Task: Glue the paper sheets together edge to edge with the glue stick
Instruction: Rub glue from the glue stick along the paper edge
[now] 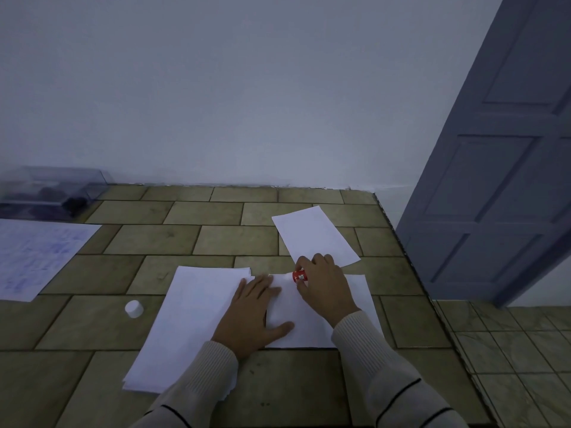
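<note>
A white paper sheet (358,307) lies on the tiled counter in front of me. My left hand (256,313) presses flat on its left part, fingers spread. My right hand (324,285) grips a red glue stick (300,276) at the sheet's far edge, its tip hidden. A stack of white sheets (188,322) lies just to the left, partly under my left hand. Another single sheet (315,234) lies farther back, angled. The glue stick's white cap (134,308) stands alone to the left.
The tiled counter (185,239) ends at a white wall behind and drops off at its right edge beside a grey door (500,168). A printed sheet (34,254) lies at far left. A clear plastic box (52,191) sits in the back left corner.
</note>
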